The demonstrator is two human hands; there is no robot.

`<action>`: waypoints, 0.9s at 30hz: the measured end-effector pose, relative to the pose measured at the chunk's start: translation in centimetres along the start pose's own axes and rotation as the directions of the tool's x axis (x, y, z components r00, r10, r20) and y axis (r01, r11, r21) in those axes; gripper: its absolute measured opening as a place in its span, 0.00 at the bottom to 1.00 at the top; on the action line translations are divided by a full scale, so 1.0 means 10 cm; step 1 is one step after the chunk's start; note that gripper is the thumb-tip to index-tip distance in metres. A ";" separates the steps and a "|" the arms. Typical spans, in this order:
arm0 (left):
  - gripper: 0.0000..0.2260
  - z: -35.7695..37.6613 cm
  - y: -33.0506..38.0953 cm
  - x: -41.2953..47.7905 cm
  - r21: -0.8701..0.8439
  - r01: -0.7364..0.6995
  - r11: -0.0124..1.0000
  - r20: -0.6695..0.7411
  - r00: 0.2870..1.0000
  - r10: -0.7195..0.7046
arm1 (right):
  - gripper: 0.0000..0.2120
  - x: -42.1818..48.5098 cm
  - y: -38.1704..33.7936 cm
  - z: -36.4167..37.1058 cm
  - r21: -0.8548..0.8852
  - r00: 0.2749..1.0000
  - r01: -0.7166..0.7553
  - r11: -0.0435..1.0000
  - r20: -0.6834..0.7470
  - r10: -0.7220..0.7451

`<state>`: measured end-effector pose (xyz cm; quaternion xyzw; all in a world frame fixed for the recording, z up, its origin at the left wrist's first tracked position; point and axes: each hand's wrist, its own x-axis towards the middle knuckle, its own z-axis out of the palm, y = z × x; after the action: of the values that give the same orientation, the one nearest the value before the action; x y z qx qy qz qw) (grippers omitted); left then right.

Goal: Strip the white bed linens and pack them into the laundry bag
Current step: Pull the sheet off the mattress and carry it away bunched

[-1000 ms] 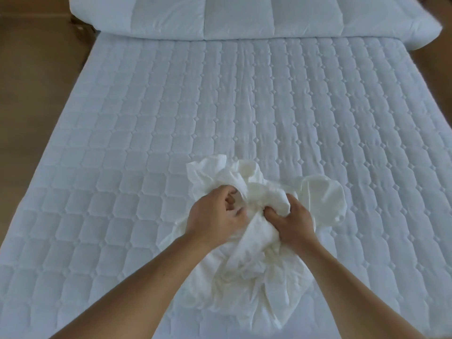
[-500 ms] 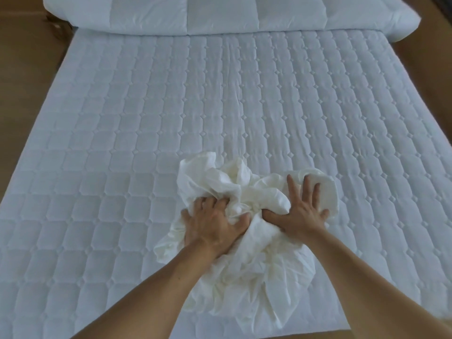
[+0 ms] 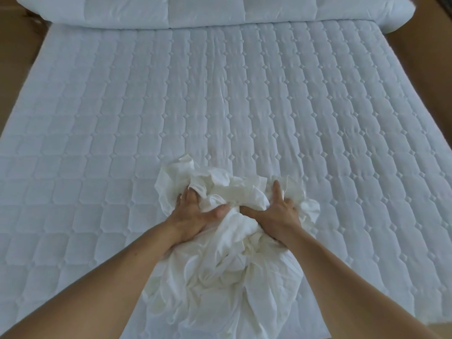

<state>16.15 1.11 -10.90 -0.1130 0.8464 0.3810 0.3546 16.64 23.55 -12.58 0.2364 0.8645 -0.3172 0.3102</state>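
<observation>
My left hand point(image 3: 193, 212) is sunk into the bundle of white linen point(image 3: 220, 270). Its fingers point(image 3: 189, 195) are bent and close together, the tips hidden under a fold, so I cannot tell how deep they go. The thumb reaches out to the right and presses a ridge of cloth against the palm, so this hand grips the fabric.

My right hand point(image 3: 276, 215) sits just beside it on the same bundle. The forefinger point(image 3: 277, 189) lies straight and points away from me, flat on the cloth. The other fingers are curled down on the right side with linen bunched up round them. The thumb stretches left and hooks over the same ridge of cloth that my left thumb holds. The two thumb tips are near each other but apart, with that ridge between them.

The linen is crumpled into a loose heap, cream against the bluer white under it. It lies on the quilted mattress pad point(image 3: 244, 94), at the near end of the bed and about midway across. Its lower part spreads toward me between my forearms.

At the far end a rolled white duvet point(image 3: 208, 11) lies across the bed. Brown floor point(image 3: 14, 50) shows on both sides
</observation>
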 end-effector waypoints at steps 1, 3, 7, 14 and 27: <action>0.65 -0.01 0.01 -0.02 -0.003 -0.002 1.000 0.011 1.000 0.002 | 0.69 -0.02 0.00 0.00 0.029 1.000 0.000 1.000 0.012 0.000; 0.66 -0.03 0.03 -0.04 0.027 -0.001 1.000 0.022 1.000 0.000 | 0.68 -0.06 0.01 0.00 0.127 0.999 -0.002 0.992 0.045 -0.004; 0.53 -0.05 0.01 -0.08 -0.047 -0.004 0.999 0.075 0.997 0.007 | 0.47 -0.11 -0.01 0.02 0.327 0.998 -0.007 0.945 0.067 -0.016; 0.35 -0.08 0.02 -0.46 -0.214 -0.216 0.953 -0.008 0.976 0.219 | 0.31 -0.46 -0.12 -0.06 0.425 0.972 0.209 0.881 0.003 -0.233; 0.34 0.15 -0.32 -0.52 0.369 -0.333 0.868 -0.430 0.766 0.477 | 0.36 -0.58 -0.21 0.40 -0.223 0.653 0.587 0.778 -0.438 -0.618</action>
<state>22.21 -0.43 -9.82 0.0275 0.9571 0.2859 0.0394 20.96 18.13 -10.21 -0.0012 0.9517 -0.3050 -0.0342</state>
